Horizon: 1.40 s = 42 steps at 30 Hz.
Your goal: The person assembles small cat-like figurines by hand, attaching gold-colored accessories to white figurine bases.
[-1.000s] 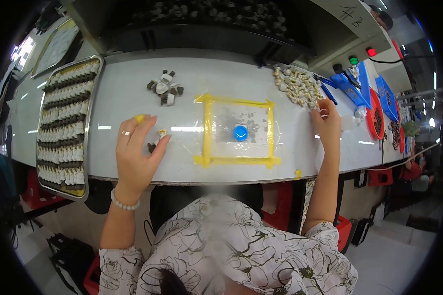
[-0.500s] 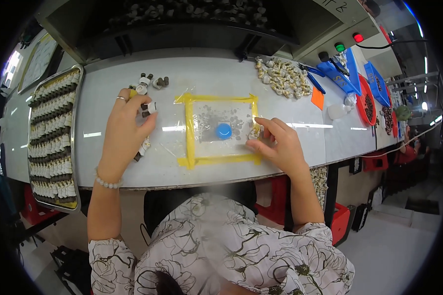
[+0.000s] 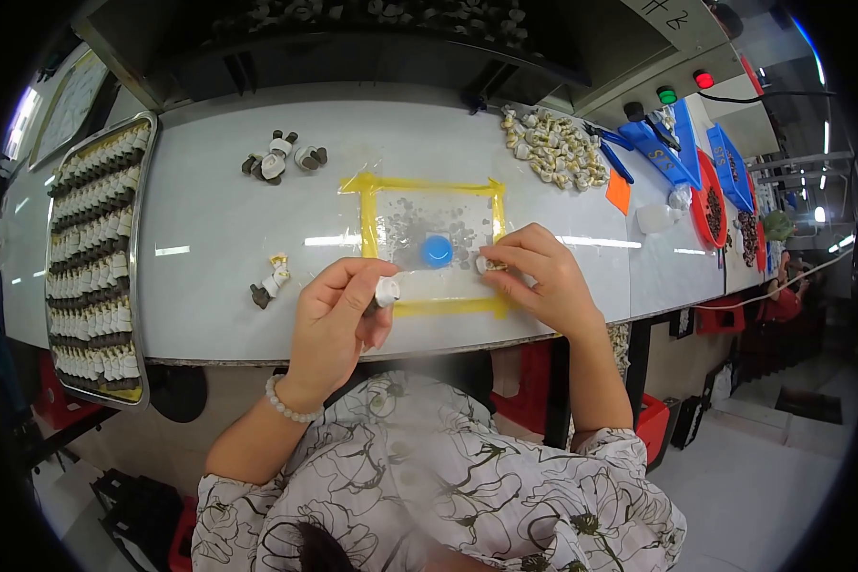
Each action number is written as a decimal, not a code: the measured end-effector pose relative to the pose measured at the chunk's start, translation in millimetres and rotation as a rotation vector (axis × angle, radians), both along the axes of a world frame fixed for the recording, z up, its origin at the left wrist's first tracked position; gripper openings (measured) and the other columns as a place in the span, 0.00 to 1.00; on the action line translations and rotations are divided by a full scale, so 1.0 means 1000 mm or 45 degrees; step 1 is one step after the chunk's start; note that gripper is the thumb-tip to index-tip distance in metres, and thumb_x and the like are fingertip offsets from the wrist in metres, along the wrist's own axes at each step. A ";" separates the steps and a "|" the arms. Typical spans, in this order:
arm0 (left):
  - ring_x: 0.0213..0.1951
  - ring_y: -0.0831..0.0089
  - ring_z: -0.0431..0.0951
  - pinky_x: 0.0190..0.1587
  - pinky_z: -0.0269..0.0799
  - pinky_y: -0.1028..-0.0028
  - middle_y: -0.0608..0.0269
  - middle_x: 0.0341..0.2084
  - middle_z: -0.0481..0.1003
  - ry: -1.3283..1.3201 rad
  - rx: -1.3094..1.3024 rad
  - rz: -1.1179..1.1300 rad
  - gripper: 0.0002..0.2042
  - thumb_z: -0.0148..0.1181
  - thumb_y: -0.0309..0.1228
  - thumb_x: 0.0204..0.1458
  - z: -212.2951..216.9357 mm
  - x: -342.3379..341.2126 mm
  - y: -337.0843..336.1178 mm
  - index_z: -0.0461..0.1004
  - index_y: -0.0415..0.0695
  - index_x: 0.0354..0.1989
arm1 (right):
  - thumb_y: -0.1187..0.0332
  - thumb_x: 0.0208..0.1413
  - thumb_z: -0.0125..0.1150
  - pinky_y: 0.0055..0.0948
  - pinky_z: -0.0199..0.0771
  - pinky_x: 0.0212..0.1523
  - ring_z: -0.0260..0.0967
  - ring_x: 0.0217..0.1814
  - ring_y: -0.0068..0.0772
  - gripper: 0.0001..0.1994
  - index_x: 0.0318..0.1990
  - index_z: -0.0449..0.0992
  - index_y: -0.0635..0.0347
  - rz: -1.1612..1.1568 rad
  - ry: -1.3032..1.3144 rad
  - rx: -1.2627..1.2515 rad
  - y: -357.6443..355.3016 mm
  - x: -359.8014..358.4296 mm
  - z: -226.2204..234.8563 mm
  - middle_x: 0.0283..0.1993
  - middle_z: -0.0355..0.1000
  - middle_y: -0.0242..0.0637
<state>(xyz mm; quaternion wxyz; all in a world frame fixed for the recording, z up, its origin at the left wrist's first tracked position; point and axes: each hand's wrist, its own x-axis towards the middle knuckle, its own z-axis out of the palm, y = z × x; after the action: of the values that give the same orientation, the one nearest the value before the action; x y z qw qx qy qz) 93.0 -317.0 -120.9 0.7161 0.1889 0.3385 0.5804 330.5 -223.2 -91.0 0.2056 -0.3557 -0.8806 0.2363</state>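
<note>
on the white bench (image 3: 210, 219) we've drawn both hands in: left hand (image 3: 338, 319) now pinches a small white cap (image 3: 387, 291), right hand (image 3: 543, 281) pinches a tiny pale part (image 3: 486, 265) over the yellow-taped square (image 3: 429, 186).

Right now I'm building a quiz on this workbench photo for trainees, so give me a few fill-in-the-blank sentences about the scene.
1. The blue cap lies inside a square marked with ____ tape.
2. The left hand holds a small white part, and its wrist wears a ____ of pale beads.
3. The metal tray with rows of parts lies at the person's ____ side.
4. The right hand pinches a small part at the square's ____ edge.

Missing words: yellow; bracelet; left; right
</note>
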 end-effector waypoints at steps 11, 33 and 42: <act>0.33 0.72 0.78 0.38 0.75 0.76 0.56 0.35 0.76 0.116 0.054 -0.024 0.15 0.53 0.22 0.55 -0.009 0.004 0.000 0.67 0.34 0.52 | 0.75 0.40 0.66 0.30 0.72 0.33 0.70 0.33 0.37 0.09 0.33 0.78 0.63 0.165 -0.094 0.241 0.012 -0.043 0.005 0.31 0.72 0.37; 0.32 0.70 0.79 0.38 0.76 0.76 0.56 0.33 0.77 0.093 0.120 0.033 0.11 0.56 0.19 0.52 -0.015 0.006 0.000 0.71 0.33 0.44 | 0.74 0.44 0.66 0.27 0.72 0.37 0.73 0.34 0.31 0.11 0.38 0.77 0.64 -0.042 0.457 -0.423 -0.017 -0.045 0.005 0.33 0.75 0.40; 0.32 0.71 0.79 0.37 0.77 0.76 0.54 0.34 0.77 0.218 0.157 0.044 0.10 0.55 0.19 0.53 -0.017 0.008 -0.004 0.73 0.32 0.43 | 0.76 0.42 0.68 0.23 0.71 0.34 0.74 0.34 0.31 0.12 0.37 0.80 0.64 0.057 0.291 -0.340 -0.021 -0.050 0.010 0.33 0.76 0.40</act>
<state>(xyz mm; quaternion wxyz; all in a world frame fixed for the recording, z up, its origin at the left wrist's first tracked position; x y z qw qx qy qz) 100.9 -321.3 -137.6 0.6616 0.2757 0.3655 0.5939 280.3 -244.0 -80.7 0.2499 -0.3310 -0.8199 0.3946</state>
